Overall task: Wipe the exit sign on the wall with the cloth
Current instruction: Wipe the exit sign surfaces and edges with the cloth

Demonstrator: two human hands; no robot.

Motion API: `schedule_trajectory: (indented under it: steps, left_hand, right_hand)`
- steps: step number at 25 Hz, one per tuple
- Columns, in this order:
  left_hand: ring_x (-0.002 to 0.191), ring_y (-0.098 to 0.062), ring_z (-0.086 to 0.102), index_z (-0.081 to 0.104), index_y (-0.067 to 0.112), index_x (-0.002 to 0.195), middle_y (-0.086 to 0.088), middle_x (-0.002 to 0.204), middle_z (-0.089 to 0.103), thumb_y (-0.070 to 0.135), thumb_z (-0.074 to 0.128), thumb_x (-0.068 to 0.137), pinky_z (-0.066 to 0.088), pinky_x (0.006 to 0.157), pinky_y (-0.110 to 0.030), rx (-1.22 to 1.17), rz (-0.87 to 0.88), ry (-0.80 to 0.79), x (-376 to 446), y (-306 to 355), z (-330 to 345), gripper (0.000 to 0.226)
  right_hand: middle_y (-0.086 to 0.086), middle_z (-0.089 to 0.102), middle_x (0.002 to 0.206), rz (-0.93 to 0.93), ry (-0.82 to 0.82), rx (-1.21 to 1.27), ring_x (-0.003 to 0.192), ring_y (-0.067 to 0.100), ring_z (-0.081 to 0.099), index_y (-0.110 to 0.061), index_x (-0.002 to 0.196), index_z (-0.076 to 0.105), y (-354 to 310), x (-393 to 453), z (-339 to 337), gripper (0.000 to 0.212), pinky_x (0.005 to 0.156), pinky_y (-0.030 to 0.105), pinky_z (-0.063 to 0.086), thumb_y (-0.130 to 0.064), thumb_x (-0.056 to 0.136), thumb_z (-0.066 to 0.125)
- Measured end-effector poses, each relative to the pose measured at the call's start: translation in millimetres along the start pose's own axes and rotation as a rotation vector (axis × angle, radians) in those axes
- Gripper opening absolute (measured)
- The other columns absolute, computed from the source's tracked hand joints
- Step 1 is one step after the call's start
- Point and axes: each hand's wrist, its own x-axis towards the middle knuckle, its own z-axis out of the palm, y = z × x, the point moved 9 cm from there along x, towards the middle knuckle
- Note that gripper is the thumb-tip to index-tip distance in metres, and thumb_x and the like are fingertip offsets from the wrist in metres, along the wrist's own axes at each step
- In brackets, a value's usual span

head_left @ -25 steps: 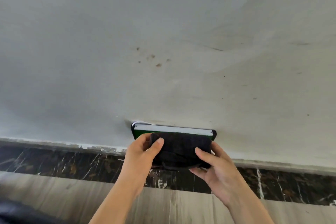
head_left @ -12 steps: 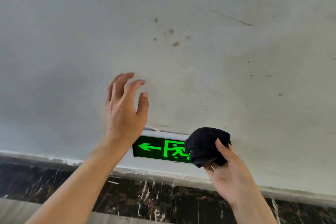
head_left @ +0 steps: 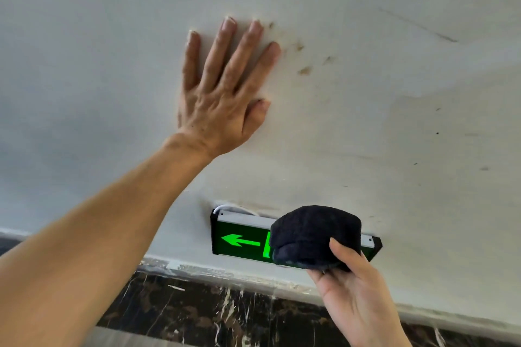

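A lit green exit sign (head_left: 239, 239) with a left-pointing arrow is fixed low on the pale wall, just above the skirting. My right hand (head_left: 352, 296) holds a bunched dark cloth (head_left: 315, 234) against the middle and right part of the sign, hiding its running-figure symbol. My left hand (head_left: 222, 93) lies flat on the wall above and left of the sign, fingers spread, holding nothing.
The pale wall (head_left: 394, 121) carries brown stains (head_left: 304, 70) and scuff marks to the right of my left hand. A dark marble skirting (head_left: 211, 310) runs along the wall's foot. A white cable (head_left: 225, 207) loops out above the sign's left end.
Both hands held the cloth over the sign a second ago. My left hand let go, rose and now presses flat on the wall. The right hand keeps the cloth, bunched, on the sign.
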Motion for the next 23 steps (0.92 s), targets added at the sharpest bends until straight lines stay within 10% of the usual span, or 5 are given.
schedule_trajectory:
  steps: [6, 10, 23]
  left_hand:
    - [0.136, -0.043, 0.035, 0.041, 0.016, 0.147, -0.014, 0.148, 0.037, 0.045, 0.028, 0.097, 0.024, 0.111, -0.067, 0.004, 0.027, 0.100, -1.5, 0.6, 5.5, 0.060]
    - [0.134, -0.043, 0.037, 0.046, 0.014, 0.144, -0.017, 0.144, 0.049, 0.045, 0.029, 0.096, 0.026, 0.110, -0.068, -0.004, 0.027, 0.113, 1.5, 0.6, 4.5, 0.060]
    - [0.134, -0.043, 0.035, 0.046, 0.014, 0.144, -0.021, 0.142, 0.054, 0.044, 0.037, 0.096, 0.025, 0.110, -0.068, 0.013, -0.006, 0.107, -0.2, -1.5, 4.7, 0.058]
  right_hand:
    - [-0.016, 0.072, 0.094, -0.767, 0.087, -0.869, 0.088, 0.004, 0.066, -0.040, 0.096, 0.069, -11.5, -1.6, 42.5, 0.039, 0.073, 0.014, 0.051, -0.017, 0.066, 0.080]
    - [-0.011, 0.071, 0.101, -1.259, 0.025, -1.710, 0.104, 0.016, 0.058, -0.024, 0.101, 0.070, 61.2, 2.9, 97.7, 0.046, 0.093, 0.039, 0.039, -0.015, 0.058, 0.081]
    - [-0.004, 0.061, 0.122, -1.065, -0.111, -2.293, 0.115, 0.026, 0.053, -0.023, 0.131, 0.052, 114.4, 51.7, 82.7, 0.068, 0.100, 0.056, 0.041, -0.028, 0.067, 0.073]
